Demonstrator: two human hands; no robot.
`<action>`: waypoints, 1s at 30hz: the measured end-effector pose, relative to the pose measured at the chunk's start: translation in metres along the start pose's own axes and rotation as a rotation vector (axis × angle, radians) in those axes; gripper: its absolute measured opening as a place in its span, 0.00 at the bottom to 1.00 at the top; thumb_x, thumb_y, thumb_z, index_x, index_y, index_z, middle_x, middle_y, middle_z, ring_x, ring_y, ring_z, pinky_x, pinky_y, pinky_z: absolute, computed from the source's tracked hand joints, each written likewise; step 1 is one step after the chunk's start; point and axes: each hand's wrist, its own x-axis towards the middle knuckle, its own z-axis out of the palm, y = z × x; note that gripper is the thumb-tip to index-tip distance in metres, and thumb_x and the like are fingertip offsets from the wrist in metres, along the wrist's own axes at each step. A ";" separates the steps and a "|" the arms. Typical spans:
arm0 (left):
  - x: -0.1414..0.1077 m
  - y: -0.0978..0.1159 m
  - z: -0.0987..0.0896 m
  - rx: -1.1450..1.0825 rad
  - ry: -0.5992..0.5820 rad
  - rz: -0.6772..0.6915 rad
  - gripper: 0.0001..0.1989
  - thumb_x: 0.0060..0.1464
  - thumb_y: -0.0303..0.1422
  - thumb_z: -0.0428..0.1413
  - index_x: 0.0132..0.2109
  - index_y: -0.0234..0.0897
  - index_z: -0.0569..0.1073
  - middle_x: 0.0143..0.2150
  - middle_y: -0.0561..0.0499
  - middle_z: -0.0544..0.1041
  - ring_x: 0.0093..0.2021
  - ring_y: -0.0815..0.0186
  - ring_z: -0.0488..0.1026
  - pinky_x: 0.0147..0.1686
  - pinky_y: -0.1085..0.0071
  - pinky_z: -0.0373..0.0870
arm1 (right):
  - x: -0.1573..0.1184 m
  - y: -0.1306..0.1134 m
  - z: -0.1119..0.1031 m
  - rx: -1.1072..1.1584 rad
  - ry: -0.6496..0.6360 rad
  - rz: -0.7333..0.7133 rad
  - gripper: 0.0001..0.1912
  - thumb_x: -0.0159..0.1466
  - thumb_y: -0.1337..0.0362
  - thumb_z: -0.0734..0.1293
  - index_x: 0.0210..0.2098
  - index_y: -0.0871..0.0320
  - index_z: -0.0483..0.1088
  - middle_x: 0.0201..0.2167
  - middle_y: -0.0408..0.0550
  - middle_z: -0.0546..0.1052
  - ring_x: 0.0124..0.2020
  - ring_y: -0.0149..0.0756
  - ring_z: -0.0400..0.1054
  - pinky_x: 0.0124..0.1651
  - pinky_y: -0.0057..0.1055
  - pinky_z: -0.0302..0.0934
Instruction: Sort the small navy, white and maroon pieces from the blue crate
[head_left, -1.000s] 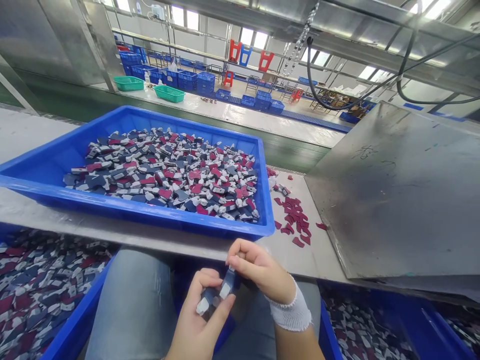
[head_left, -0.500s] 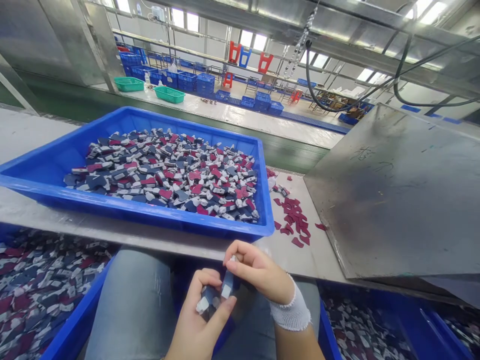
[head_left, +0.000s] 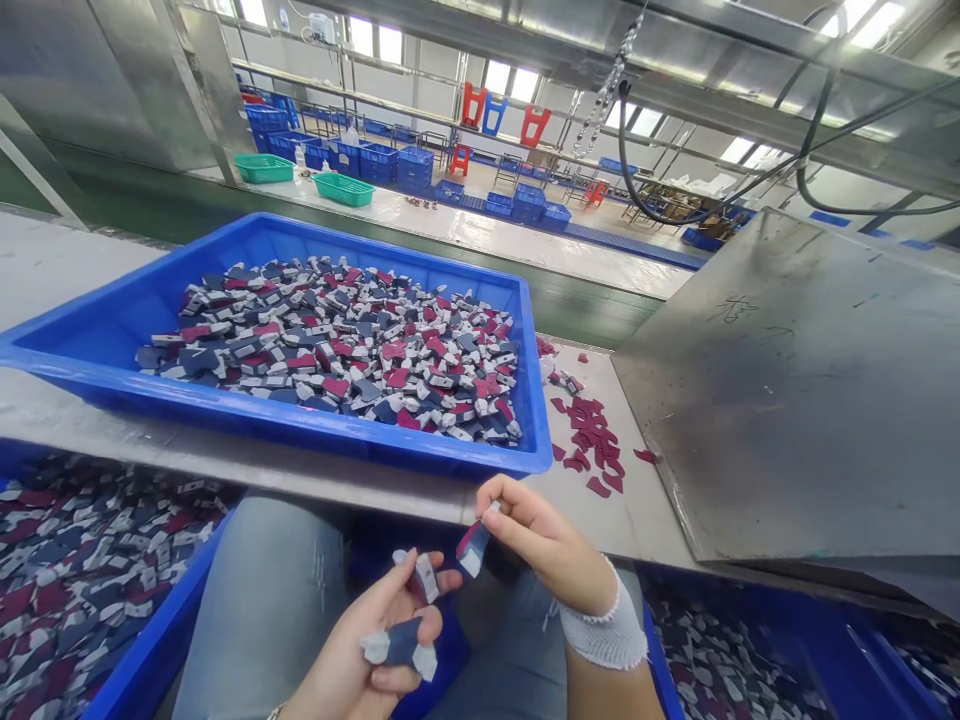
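My left hand [head_left: 341,635] is turned palm up below the blue tray. Resting in its curled fingers is a small navy-and-white plastic piece [head_left: 403,643], and a second white-and-maroon piece [head_left: 424,578] sits between thumb and fingertips. To its right, my right hand [head_left: 551,548] pinches another small piece [head_left: 473,547], navy and maroon with a white end, by its upper tip. A white knit band [head_left: 604,620] covers the right wrist. Both hands are above my lap, in front of the bench edge.
A wide blue tray [head_left: 262,405] heaped with similar pieces stands on the bench [head_left: 637,520]. Thin maroon parts [head_left: 592,435] lie beside it, near a metal panel [head_left: 810,400]. Blue bins [head_left: 169,625] of pieces flank my legs. Green baskets [head_left: 343,188] stand beyond.
My hands have moved apart, the right one shifting right and slightly up with its piece. My left hand has rolled palm up and its fingers have loosened, showing two pieces.
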 end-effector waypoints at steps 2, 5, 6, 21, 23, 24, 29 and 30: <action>0.002 0.000 -0.002 0.028 -0.037 -0.015 0.19 0.65 0.42 0.47 0.50 0.28 0.69 0.38 0.48 0.71 0.18 0.83 0.55 0.12 0.87 0.38 | -0.002 -0.004 0.000 -0.035 -0.003 -0.004 0.15 0.68 0.51 0.63 0.39 0.58 0.64 0.27 0.39 0.60 0.28 0.29 0.51 0.32 0.30 0.46; 0.004 -0.001 -0.004 0.102 -0.046 -0.010 0.21 0.63 0.47 0.48 0.46 0.31 0.70 0.33 0.52 0.69 0.18 0.82 0.53 0.12 0.87 0.36 | -0.002 -0.021 -0.007 -0.087 -0.010 -0.058 0.14 0.66 0.52 0.65 0.37 0.58 0.66 0.28 0.41 0.63 0.29 0.30 0.54 0.33 0.30 0.49; 0.004 -0.002 -0.005 0.126 -0.049 -0.010 0.21 0.62 0.48 0.49 0.45 0.32 0.70 0.32 0.53 0.67 0.18 0.82 0.52 0.12 0.86 0.36 | 0.001 -0.028 -0.011 -0.104 0.012 -0.086 0.14 0.66 0.53 0.65 0.37 0.58 0.66 0.29 0.42 0.64 0.30 0.31 0.56 0.34 0.30 0.51; 0.009 -0.009 -0.015 0.056 -0.746 0.130 0.24 0.61 0.52 0.47 0.30 0.36 0.64 0.21 0.57 0.59 0.14 0.78 0.57 0.14 0.81 0.51 | 0.005 -0.039 0.027 -0.616 0.078 -0.257 0.12 0.69 0.61 0.61 0.51 0.50 0.67 0.46 0.44 0.73 0.46 0.35 0.65 0.52 0.35 0.59; 0.012 -0.010 -0.016 0.022 -0.814 0.074 0.27 0.58 0.54 0.51 0.25 0.35 0.61 0.18 0.57 0.56 0.14 0.78 0.55 0.13 0.82 0.49 | -0.002 -0.038 0.036 -0.573 -0.067 -0.214 0.11 0.68 0.60 0.63 0.49 0.51 0.68 0.43 0.43 0.74 0.43 0.34 0.67 0.48 0.33 0.60; 0.014 -0.011 -0.016 0.024 -0.802 0.042 0.28 0.56 0.55 0.53 0.23 0.35 0.60 0.17 0.58 0.55 0.14 0.78 0.55 0.12 0.82 0.47 | -0.004 -0.038 0.039 -0.565 -0.115 -0.197 0.09 0.67 0.59 0.64 0.46 0.52 0.69 0.40 0.42 0.74 0.42 0.34 0.67 0.46 0.32 0.60; 0.025 -0.013 -0.011 0.068 -0.489 -0.100 0.33 0.44 0.61 0.58 0.21 0.34 0.61 0.17 0.57 0.57 0.16 0.77 0.55 0.09 0.82 0.39 | -0.003 -0.036 0.042 -0.578 -0.081 -0.115 0.09 0.67 0.58 0.64 0.36 0.56 0.64 0.35 0.42 0.70 0.38 0.35 0.64 0.42 0.32 0.57; 0.025 -0.013 -0.009 0.078 -0.453 -0.100 0.33 0.44 0.61 0.58 0.21 0.34 0.62 0.17 0.56 0.58 0.15 0.77 0.56 0.09 0.82 0.38 | -0.002 -0.036 0.040 -0.578 -0.063 -0.104 0.08 0.68 0.58 0.63 0.37 0.56 0.64 0.36 0.42 0.70 0.39 0.35 0.64 0.42 0.32 0.56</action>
